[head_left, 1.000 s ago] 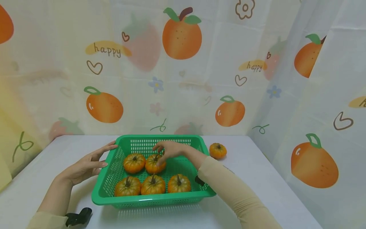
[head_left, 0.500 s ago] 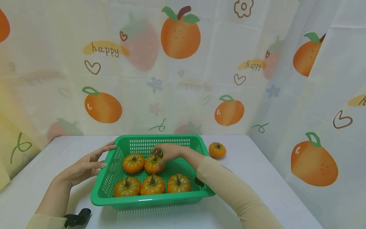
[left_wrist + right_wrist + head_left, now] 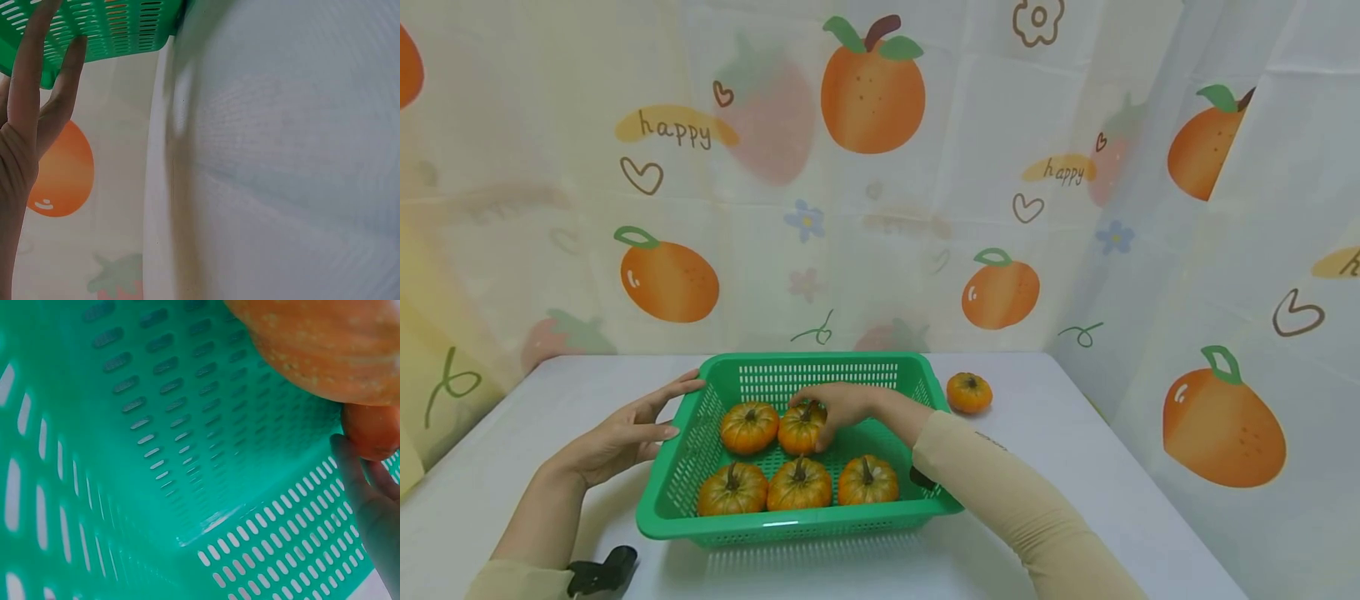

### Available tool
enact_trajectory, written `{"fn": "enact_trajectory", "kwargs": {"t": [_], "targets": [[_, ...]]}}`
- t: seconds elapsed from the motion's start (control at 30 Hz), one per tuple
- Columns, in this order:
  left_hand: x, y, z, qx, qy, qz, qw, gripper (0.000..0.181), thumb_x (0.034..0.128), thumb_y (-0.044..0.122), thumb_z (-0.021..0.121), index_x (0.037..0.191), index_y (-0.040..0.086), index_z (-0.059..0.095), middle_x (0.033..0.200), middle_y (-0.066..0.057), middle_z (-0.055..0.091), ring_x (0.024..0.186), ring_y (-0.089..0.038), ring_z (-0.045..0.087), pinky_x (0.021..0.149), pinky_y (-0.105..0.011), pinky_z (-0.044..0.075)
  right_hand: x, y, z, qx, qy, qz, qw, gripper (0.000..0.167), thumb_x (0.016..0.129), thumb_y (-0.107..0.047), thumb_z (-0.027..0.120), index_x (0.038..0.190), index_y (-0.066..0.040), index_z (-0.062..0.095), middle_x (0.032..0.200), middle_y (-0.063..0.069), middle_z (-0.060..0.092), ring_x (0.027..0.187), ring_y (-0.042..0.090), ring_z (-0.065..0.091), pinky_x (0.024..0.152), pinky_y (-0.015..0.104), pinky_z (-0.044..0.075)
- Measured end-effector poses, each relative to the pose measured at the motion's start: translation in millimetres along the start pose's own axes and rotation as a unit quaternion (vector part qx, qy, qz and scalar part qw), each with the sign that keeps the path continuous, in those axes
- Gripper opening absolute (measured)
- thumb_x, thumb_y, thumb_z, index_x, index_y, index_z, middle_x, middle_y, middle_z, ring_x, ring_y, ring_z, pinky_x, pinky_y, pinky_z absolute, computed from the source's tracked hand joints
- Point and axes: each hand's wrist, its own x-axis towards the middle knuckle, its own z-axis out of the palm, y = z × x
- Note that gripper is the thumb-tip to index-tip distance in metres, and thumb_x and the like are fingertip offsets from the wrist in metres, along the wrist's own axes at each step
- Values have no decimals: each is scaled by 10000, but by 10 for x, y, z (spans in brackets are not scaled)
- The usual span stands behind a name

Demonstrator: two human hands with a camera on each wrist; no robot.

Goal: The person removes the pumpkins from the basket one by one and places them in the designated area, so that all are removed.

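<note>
- Behind the work we see a pale fabric curtain [image 3: 880,250] printed with oranges, strawberries, hearts and the word "happy"; before it lies a white-covered table [image 3: 1067,450].
- From the head view, we find a green rectangular plastic basket [image 3: 797,523] with slotted walls on that table, five ribbed orange pumpkins inside. Three make the near row: left front pumpkin [image 3: 732,492], middle front pumpkin [image 3: 799,485] and right front pumpkin [image 3: 868,482]. Behind them sit the back left pumpkin [image 3: 749,427] and, just beside it, the back right pumpkin [image 3: 797,433].
- We see the right hand [image 3: 842,404] reaching over the basket's right side, its fingers and thumb curved round the back right pumpkin.
- We see the left hand [image 3: 625,429] at the basket's left rim, fingers extended, thumb held apart below them. A black device [image 3: 602,573] sits at the left wrist, by a beige sleeve [image 3: 516,579].
- Beyond the basket's right side, we note a lone orange pumpkin [image 3: 968,392] on the table.
- Through the left wrist view, we see the left hand's fingers spread against the slotted wall.
- Through the right wrist view, we see fingertips against a farther pumpkin, below a nearer, larger-looking one; we cannot tell the nearer one's place in the rows.
</note>
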Motion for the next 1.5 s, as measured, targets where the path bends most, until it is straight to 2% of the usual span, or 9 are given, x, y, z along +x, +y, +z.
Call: {"fn": "enact_trajectory", "kwargs": {"t": [0.2,0.33,0.6,0.83,1.0,1.13,1.37,1.5], "targets": [[-1,-7,-1,40,21,-19,10000,668,1003,14,415,1591,127,119,1659,159,-138,1257,118,438,966,-380,573,16,-2,20,-90,47,26,9999,725,817,-170,807,1445,-216,447,1443,42,508,1289,186,516,979,264,500],[1,-8,-1,13,9,-18,10000,667,1003,13,413,1590,122,116,1658,149,-142,1272,86,462,957,-380,577,3,-21,-1,-180,137,-13,9997,719,814,-179,809,1437,-202,451,1411,46,530,1255,182,537,986,269,502],[3,-3,-1,16,30,-50,10000,670,1001,15,422,1590,129,124,1653,179,-112,1266,101,450,941,-365,584,-71,-44,-104,-195,249,3,9995,701,827,-180,783,1439,-193,442,1440,57,506,1294,200,517,1044,296,483],[4,-9,-8,-113,-59,18,9999,670,999,-4,410,1588,112,113,1646,205,-87,1298,42,489,945,-367,583,-135,-47,-199,165,378,-42,9991,708,813,-193,801,1429,-199,454,1450,51,492,1286,216,517,991,313,508],[6,2,9,-80,-25,-2,10000,672,996,-3,417,1587,107,118,1649,209,-87,1276,84,472,955,-369,578,-135,-1,-237,340,482,-177,9981,721,804,-202,809,1432,-202,455,1445,35,493,1283,207,519,949,306,529],[8,11,22,-51,8,-39,10000,676,994,2,423,1588,111,119,1646,215,-72,1276,83,470,964,-362,574,-178,17,-294,536,608,-117,9966,730,789,-233,821,1426,-238,464,1452,27,486,1286,207,510,945,317,527],[2,22,23,-99,15,-89,9999,676,997,3,420,1590,120,116,1647,207,-79,1282,71,479,958,-357,577,-255,92,-430,1162,791,-281,9897,750,786,-179,805,1442,-189,442,1452,50,465,1304,230,470,934,336,528],[2,27,20,-142,-49,-36,9999,674,999,-5,409,1590,115,108,1649,198,-98,1297,40,492,959,-352,576,-300,137,-508,1227,1048,-295,9864,777,767,-183,818,1449,-182,446,1414,74,490,1291,236,482,931,345,531]]}}
